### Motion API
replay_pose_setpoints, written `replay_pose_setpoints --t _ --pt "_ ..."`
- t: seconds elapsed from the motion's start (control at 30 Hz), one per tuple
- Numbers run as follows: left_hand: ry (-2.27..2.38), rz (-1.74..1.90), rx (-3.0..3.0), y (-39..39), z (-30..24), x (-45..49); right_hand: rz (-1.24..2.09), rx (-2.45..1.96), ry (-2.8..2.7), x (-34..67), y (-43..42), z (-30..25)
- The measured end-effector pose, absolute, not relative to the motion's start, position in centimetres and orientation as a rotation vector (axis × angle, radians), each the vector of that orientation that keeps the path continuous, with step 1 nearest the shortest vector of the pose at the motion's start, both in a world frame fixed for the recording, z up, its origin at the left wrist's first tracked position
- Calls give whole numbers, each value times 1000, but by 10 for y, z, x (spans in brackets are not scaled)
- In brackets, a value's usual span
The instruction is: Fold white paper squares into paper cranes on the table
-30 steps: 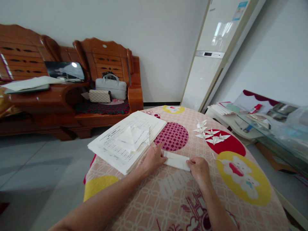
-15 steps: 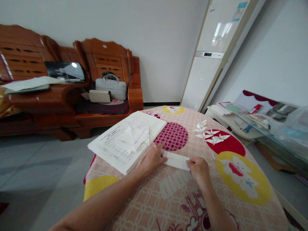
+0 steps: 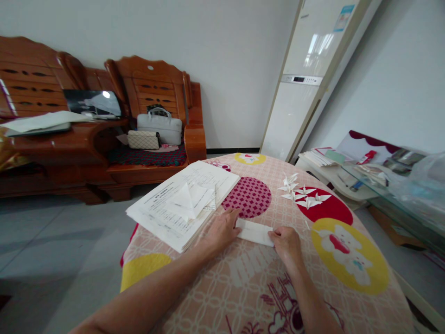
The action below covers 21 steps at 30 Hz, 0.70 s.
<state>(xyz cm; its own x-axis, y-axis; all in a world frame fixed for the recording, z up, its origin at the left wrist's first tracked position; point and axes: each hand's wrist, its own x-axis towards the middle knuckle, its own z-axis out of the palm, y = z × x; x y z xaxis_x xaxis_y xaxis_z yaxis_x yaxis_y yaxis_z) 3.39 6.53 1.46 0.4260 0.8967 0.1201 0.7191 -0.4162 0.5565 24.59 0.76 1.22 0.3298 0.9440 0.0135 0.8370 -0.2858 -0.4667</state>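
A folded strip of white paper (image 3: 255,232) lies flat on the patterned tablecloth. My left hand (image 3: 225,228) grips its left end, the thumb on the near side and the fingers curled over the far corner. At the other end, my right hand (image 3: 285,241) pinches the strip between thumb and bent fingers. Several white origami cranes (image 3: 310,200) stand in a cluster beyond my right hand. To the left is a stack of printed sheets (image 3: 153,211), with folded white paper pieces (image 3: 186,200) lying on top of it.
The round table's tablecloth (image 3: 208,292) reaches close to me. A glass-topped side stand (image 3: 389,204) with papers and a plastic bag is at the right. Behind stand a wooden sofa (image 3: 194,139) with bags on it and a tall white air conditioner (image 3: 292,106).
The left fingers have shifted slightly at the strip's end. Both hands keep hold of the paper, which stays in nearly the same place.
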Motion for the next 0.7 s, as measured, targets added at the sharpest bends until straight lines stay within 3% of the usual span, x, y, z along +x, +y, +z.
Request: replay_pose_setpoints --t 0.23,0.7 --pt "816 485 2356 63 22 39 408 -2204 -1555 245 7 13" --pt "498 336 2658 61 22 29 385 -2205 -1562 244 8 13"
